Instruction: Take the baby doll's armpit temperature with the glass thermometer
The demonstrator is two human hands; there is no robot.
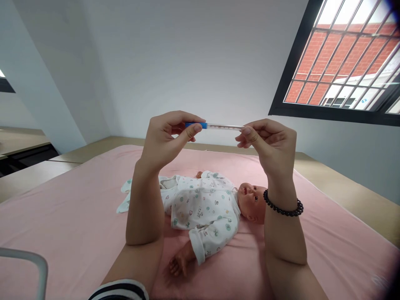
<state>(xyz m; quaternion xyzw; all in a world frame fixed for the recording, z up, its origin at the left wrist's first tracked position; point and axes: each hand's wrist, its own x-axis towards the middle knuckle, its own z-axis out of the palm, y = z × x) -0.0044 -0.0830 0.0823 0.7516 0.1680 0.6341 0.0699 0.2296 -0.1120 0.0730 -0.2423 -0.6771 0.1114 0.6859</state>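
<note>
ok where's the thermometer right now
In the head view, the thermometer is just above centre, nearly level between the left hand's grip at its blue end and the right hand's grip at its clear end, above the doll.

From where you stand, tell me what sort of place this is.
Probably a training room for infant care: a baby doll lies on a pink sheet, and the left hand and right hand hold what looks like a thermometer above it.
</note>
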